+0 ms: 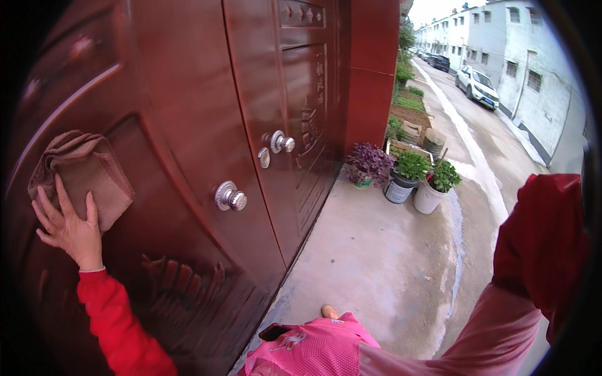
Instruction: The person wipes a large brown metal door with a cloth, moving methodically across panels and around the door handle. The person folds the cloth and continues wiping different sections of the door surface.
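At the left, my left hand (73, 225), in a red sleeve, holds a folded brown cloth (96, 181) flat against a panel of the dark red double door (188, 117). Its fingers are spread over the lower part of the cloth. A round silver knob (230, 196) is on this door leaf, to the right of the hand. The other leaf has a second knob (283, 142) and a lock plate (264, 158). A raised sailing-ship relief (181, 282) lies below the cloth. My right hand is out of view; dark red and pink fabric fills the right side.
Potted plants in buckets (428, 197) stand by the red wall (371, 70), beside a garden strip. Concrete paving (357, 254) runs along the door. Parked cars (477, 87) line the lane. Below me are a pink patterned garment (310, 343) and a dark phone-like object (274, 332).
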`<state>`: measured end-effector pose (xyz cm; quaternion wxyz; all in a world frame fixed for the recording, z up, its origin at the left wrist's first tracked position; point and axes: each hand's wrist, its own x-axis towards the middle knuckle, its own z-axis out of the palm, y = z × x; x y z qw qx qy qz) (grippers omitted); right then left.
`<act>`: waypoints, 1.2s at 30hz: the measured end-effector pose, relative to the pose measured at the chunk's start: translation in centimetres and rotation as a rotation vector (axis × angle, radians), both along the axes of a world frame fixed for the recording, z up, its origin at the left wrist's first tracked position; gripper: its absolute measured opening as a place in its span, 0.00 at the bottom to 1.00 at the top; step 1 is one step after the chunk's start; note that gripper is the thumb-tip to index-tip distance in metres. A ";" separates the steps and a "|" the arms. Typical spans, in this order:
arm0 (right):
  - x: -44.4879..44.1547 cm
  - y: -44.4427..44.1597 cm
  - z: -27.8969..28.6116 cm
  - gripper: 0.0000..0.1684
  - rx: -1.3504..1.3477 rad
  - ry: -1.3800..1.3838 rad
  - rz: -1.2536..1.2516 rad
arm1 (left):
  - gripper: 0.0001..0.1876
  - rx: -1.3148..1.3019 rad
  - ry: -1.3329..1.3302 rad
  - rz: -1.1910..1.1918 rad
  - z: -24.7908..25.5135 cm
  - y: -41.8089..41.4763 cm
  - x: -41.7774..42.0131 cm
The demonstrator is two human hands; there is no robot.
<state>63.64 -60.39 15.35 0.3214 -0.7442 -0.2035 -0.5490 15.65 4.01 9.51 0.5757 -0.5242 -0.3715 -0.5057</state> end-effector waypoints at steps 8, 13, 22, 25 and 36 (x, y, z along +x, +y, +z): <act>-8.4 24.8 -0.1 0.28 -0.146 -0.317 0.825 | 0.33 -0.027 0.062 -0.096 0.1 0.2 1.4; -19.3 46.2 -5.1 0.29 -0.192 -0.429 1.626 | 0.29 -0.260 0.141 -0.015 0.8 -1.2 -1.7; -37.0 64.1 -7.2 0.48 -0.269 -0.286 1.695 | 0.23 -0.466 0.225 -0.348 1.1 -3.2 -8.0; -37.6 65.0 -5.8 0.51 -0.185 -0.317 1.645 | 0.25 -0.320 0.174 -0.032 -1.0 -3.6 -12.8; -34.1 67.2 8.7 0.45 0.264 -0.354 1.406 | 0.29 -0.126 0.098 0.121 -3.3 -2.1 -14.1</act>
